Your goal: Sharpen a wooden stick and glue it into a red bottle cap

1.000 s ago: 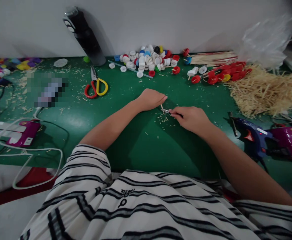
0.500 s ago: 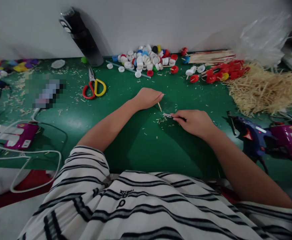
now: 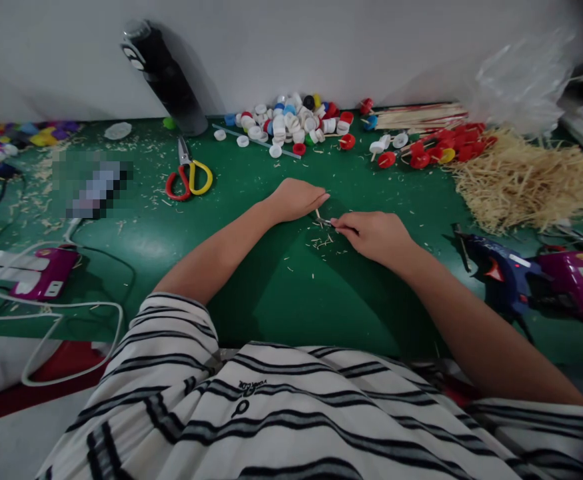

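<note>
My left hand rests on the green table with its fingers pinched on a short wooden stick. My right hand is closed round a small knife, and the blade tip touches the stick's end. Fine wood shavings lie on the table just below the two hands.
Red and yellow scissors lie to the left, a black bottle leans on the wall. A pile of bottle caps, caps on sticks, a heap of wood slivers and a blue glue gun lie right. Cables lie left.
My right hand has moved left, bringing the blade back onto the stick after drawing away from it half a second ago. My left hand has stayed put.
</note>
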Motion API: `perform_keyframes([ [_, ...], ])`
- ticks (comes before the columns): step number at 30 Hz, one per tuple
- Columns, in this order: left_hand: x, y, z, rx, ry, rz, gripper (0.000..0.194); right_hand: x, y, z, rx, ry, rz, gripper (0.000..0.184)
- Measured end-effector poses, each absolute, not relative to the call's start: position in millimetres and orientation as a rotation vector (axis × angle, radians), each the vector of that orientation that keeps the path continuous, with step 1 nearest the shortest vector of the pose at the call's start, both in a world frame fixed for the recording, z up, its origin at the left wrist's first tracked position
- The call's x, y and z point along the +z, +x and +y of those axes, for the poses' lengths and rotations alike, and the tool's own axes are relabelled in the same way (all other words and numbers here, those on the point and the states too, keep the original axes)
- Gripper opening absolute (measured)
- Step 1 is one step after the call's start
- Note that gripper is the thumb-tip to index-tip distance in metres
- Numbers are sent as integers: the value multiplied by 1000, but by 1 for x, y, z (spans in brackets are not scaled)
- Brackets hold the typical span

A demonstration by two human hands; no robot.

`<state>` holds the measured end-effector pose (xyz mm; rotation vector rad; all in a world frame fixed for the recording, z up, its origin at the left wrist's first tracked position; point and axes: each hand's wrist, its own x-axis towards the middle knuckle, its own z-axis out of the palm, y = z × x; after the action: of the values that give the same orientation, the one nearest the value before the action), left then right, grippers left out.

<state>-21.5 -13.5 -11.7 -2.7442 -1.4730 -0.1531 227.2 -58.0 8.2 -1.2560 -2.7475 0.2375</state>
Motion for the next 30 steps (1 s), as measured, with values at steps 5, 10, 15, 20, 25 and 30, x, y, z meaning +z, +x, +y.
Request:
perform_keyframes([
  [5, -14, -21, -12, -139, -2736, -1478, 58, 12, 228, -56, 317, -1290, -2767, 30],
  [10, -14, -21, -12, -160, -2747, -1479, 57, 10, 232, -56, 383, -1301, -2757, 30],
  [15, -12, -23, -12, -219, -2766, -1514, 54, 11, 239, -62, 380, -1324, -2766, 29],
  [20, -14, -25, -11, -244, -2752, -1500, 55, 9, 245, -66, 356, -1298, -2725, 30],
  [25, -16, -25, -11, -209, -2750, -1472, 57, 2, 238, -63, 283, -1227, -2641, 32],
  [30, -12, -22, -13, -158, -2739, -1493, 57, -3, 228, -58, 195, -1187, -2637, 35],
])
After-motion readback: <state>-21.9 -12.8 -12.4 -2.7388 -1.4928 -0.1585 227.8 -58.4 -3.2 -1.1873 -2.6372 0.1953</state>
